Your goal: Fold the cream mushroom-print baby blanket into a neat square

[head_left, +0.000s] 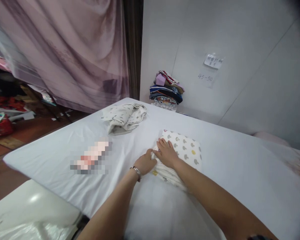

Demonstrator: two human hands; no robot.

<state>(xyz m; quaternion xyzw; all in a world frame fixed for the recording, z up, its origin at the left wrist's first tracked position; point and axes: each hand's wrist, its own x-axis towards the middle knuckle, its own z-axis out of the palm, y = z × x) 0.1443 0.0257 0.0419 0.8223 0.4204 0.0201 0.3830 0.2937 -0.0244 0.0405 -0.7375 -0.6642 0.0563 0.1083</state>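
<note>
A folded white cloth (187, 146) printed with grey and yellow motifs lies on the white-covered table (230, 166) in front of me. My right hand (167, 153) rests flat on its upper left part, fingers stretched out. At the cloth's left edge, my left hand (145, 162) has its fingers curled in and closed on the fabric; their tips are partly hidden. A silver bracelet (137, 172) circles my left wrist. The near side of the cloth shows several loose, bunched layers beneath my right forearm.
Another patterned white cloth (125, 117), loosely folded, lies toward the far left corner. A pixelated item (92, 156) is on the table's left side. Stacked folded fabrics (166, 90) stand by the wall. A pink curtain (85, 50) hangs at left, above a red basket (1, 126).
</note>
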